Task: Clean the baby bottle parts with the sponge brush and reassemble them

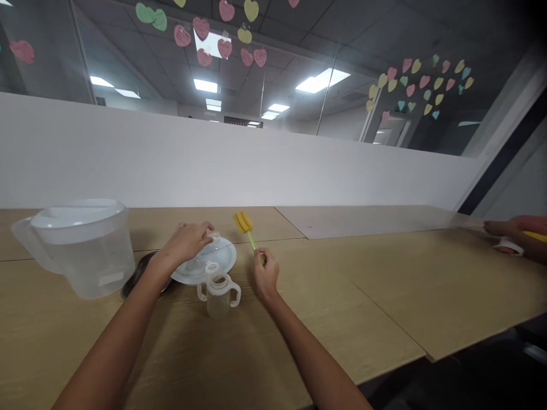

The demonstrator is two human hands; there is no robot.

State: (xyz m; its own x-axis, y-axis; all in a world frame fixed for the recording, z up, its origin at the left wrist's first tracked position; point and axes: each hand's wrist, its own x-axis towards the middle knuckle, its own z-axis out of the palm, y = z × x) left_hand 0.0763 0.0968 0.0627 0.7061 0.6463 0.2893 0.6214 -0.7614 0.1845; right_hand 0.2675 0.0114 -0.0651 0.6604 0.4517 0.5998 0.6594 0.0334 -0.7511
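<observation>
My right hand (265, 273) is closed around the green handle of a bottle brush (243, 222) with a yellow sponge head, held upright above the table. Over a white plate (228, 267), my left hand (188, 242) has its fingers bent on a small clear piece (213, 238); its exact kind is hard to make out. Other clear parts lie on the plate, partly hidden by my wrist. Just in front of the plate stands a clear baby bottle (219, 304) with two white handles and an open top. A small white ring-shaped part (211, 267) sits right behind it.
A large clear plastic pitcher (89, 245) with a lid stands at left. Beside it, a dark shiny tray (139, 279) lies partly under my left forearm. Another person's hands (499, 229) are at the far right, near a white item. A white wall (239, 171) borders the table (342, 319).
</observation>
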